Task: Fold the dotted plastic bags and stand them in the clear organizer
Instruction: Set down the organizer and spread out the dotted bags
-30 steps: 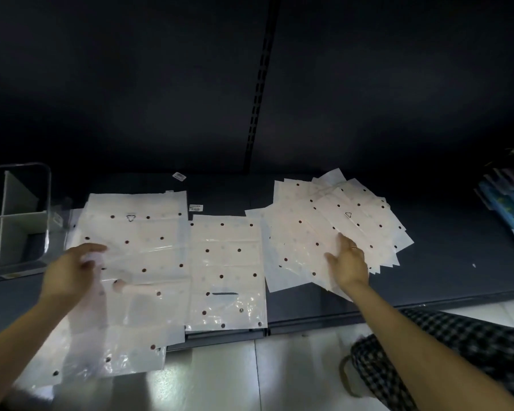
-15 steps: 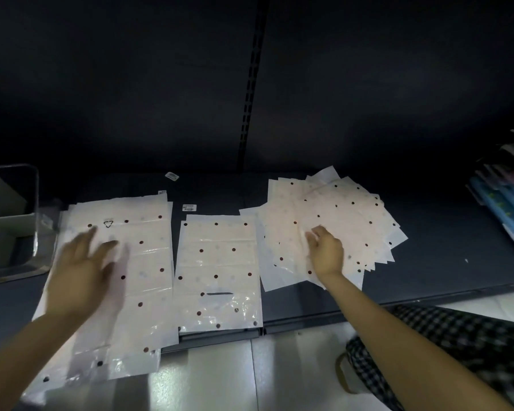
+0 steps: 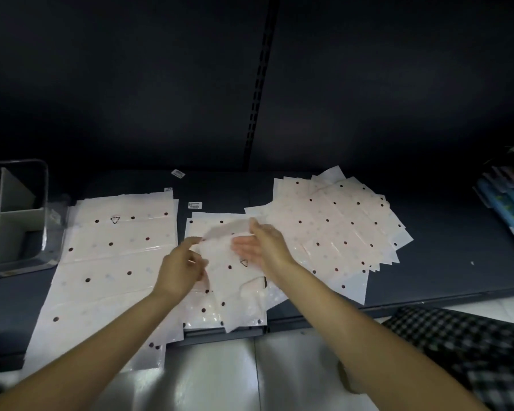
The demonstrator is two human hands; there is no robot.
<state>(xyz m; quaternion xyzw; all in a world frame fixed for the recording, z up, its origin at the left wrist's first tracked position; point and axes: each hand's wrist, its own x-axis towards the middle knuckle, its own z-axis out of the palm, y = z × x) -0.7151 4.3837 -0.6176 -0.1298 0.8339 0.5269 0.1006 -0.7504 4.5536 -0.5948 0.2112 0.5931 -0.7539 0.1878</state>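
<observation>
Both hands meet over the middle of the dark shelf (image 3: 445,280), lifting one dotted bag (image 3: 235,280) between them above the middle stack (image 3: 202,315). The left hand (image 3: 180,271) pinches the bag's left edge with curled fingers, while the right hand (image 3: 263,247) lies palm-up with straight, spread fingers against its upper part. A larger stack (image 3: 113,262) lies to the left, a fanned pile (image 3: 339,232) to the right, and the organizer (image 3: 12,215) stands at the far left, well apart from the hands.
</observation>
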